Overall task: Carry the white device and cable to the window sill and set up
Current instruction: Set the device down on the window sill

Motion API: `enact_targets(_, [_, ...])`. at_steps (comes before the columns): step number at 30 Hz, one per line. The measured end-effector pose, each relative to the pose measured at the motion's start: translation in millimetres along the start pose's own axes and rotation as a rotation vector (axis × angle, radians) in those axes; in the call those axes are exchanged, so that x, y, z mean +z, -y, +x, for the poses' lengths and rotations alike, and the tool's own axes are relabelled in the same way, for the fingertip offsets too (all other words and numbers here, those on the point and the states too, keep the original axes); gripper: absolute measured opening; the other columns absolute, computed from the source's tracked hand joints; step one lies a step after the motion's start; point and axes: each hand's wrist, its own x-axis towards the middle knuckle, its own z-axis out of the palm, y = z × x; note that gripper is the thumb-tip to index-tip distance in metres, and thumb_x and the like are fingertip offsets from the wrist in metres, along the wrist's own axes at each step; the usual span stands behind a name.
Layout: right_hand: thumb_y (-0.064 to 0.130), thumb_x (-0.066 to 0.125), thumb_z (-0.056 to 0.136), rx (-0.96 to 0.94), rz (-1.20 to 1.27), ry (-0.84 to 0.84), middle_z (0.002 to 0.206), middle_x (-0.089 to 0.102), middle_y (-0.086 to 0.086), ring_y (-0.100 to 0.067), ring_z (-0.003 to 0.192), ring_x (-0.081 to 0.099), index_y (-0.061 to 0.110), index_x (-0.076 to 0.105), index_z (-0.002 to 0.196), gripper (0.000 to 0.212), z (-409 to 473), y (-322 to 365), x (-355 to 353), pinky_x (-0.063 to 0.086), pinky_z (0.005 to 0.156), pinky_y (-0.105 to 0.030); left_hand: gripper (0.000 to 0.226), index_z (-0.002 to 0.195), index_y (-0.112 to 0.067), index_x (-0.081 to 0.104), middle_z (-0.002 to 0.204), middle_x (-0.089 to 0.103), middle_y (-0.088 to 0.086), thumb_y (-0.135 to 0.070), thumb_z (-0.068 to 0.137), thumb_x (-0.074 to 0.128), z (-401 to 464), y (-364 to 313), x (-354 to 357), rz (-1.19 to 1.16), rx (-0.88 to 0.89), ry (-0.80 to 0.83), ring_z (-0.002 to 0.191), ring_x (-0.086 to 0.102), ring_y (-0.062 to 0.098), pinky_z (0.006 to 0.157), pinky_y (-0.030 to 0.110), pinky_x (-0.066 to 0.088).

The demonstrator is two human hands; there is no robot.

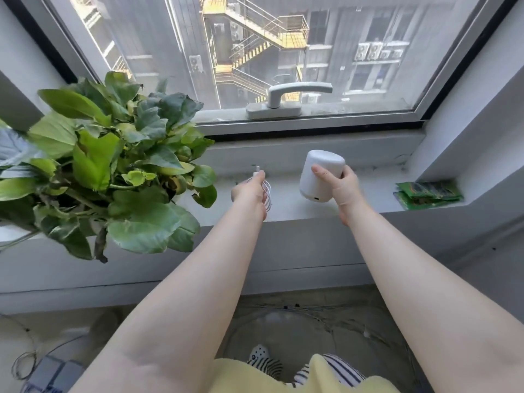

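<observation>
My right hand (pixel 344 191) grips the white device (pixel 319 174), a small rounded cylinder tilted away from me with a small port low on its near side. It hangs just above the window sill (pixel 297 207). My left hand (pixel 251 192) is closed around a coiled white cable (pixel 267 194), and the plug end (pixel 257 169) sticks out past my fingers. Both hands are over the sill's middle, about a hand's width apart.
A leafy green pot plant (pixel 113 171) fills the sill's left part, close to my left hand. Green packets (pixel 428 193) lie at the sill's right end. The window handle (pixel 286 99) sits behind. Cables and a power strip (pixel 48 373) lie on the floor.
</observation>
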Motion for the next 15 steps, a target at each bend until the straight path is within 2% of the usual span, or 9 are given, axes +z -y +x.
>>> enact_targets(3, [0.021,0.081,0.072,-0.074,-0.067,0.007,0.116,0.062,0.002,-0.01,0.096,0.059,0.017,0.052,0.123,0.059,-1.2,-5.7,-2.2,0.047,0.069,-0.02,0.026,0.066,-0.014,0.051,0.05,0.048,0.002,-0.018,0.083,0.07,1.6,1.4,-1.7,0.024,0.003,0.003,0.016,0.032,0.006,0.036,0.007,0.032])
enact_targets(5, [0.016,0.083,0.07,-0.094,-0.092,0.013,0.116,0.061,0.002,-0.01,0.097,0.059,0.019,0.051,0.12,0.059,-0.3,-11.1,-5.1,0.047,0.07,-0.019,0.029,0.063,-0.013,0.049,0.048,0.045,0.002,-0.016,0.085,0.068,3.3,3.4,-4.0,0.015,0.015,0.01,0.017,0.031,0.007,0.035,0.007,0.028])
enact_targets(10, [0.013,0.085,0.065,-0.118,-0.128,0.05,0.118,0.062,0.0,-0.015,0.104,0.06,0.02,0.052,0.121,0.065,7.6,-21.8,-8.4,0.046,0.08,-0.022,0.028,0.062,-0.012,0.05,0.05,0.047,0.003,-0.012,0.085,0.066,6.9,6.8,-7.2,-0.016,0.059,-0.018,0.037,0.038,0.014,0.036,0.005,0.027])
enact_targets(13, [0.009,0.084,0.066,-0.136,-0.146,0.075,0.116,0.062,0.002,-0.014,0.105,0.06,0.021,0.052,0.119,0.063,11.5,-23.9,-7.8,0.047,0.081,-0.021,0.025,0.065,-0.012,0.052,0.062,0.046,0.004,-0.013,0.084,0.067,12.0,9.4,-7.7,0.001,0.058,-0.023,0.047,0.038,0.016,0.04,0.007,0.029])
enact_targets(15, [0.009,0.085,0.066,-0.143,-0.147,0.083,0.118,0.063,0.001,-0.016,0.107,0.06,0.022,0.053,0.12,0.064,14.7,-25.6,-8.2,0.048,0.086,-0.025,0.026,0.064,-0.013,0.05,0.061,0.044,0.004,-0.014,0.084,0.067,12.0,9.9,-8.0,0.009,0.055,-0.028,0.047,0.037,0.016,0.041,0.01,0.029])
